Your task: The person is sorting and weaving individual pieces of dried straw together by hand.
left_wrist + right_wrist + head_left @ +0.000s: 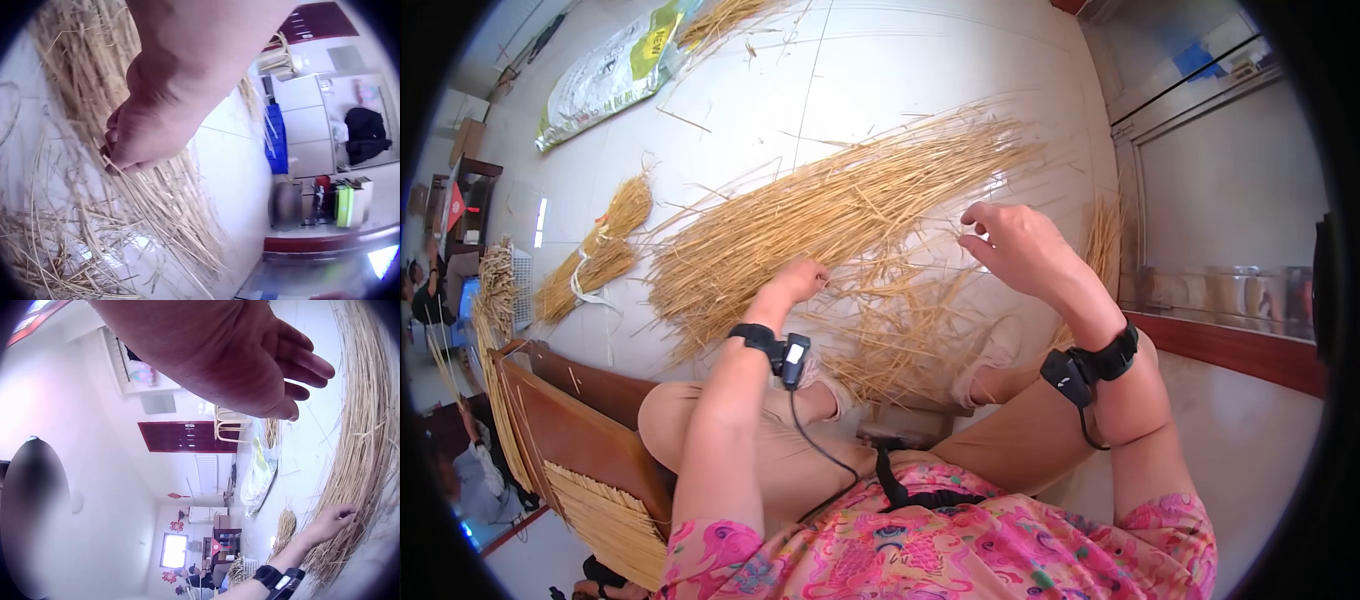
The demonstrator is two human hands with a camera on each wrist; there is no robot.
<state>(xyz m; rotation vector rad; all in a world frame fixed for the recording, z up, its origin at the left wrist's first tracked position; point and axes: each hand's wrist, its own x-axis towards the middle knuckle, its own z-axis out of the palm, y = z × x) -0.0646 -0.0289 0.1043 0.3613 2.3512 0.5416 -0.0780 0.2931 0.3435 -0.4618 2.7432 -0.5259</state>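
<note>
A long bundle of golden straw [830, 195] lies spread across the white floor. At its near edge is the left hand [802, 280], fingers curled; in the left wrist view this hand [150, 134] pinches thin stalks at its fingertips, above the straw [94, 69]. The right hand [1020, 245] hovers off the right end of the bundle, fingers loosely bent and apart. Seen from the right wrist, its palm [250, 369] and spread fingers hold nothing, with the straw [362, 425] beyond. Loose short straw [900, 330] is scattered between the feet.
A tied straw bundle [605, 245] lies to the left, and a printed plastic sack [605, 85] at the upper left. A wooden piece of furniture [575, 415] stands beside the left knee. Glass-panelled doors [1230, 180] are on the right, with more straw [1103, 240] near them.
</note>
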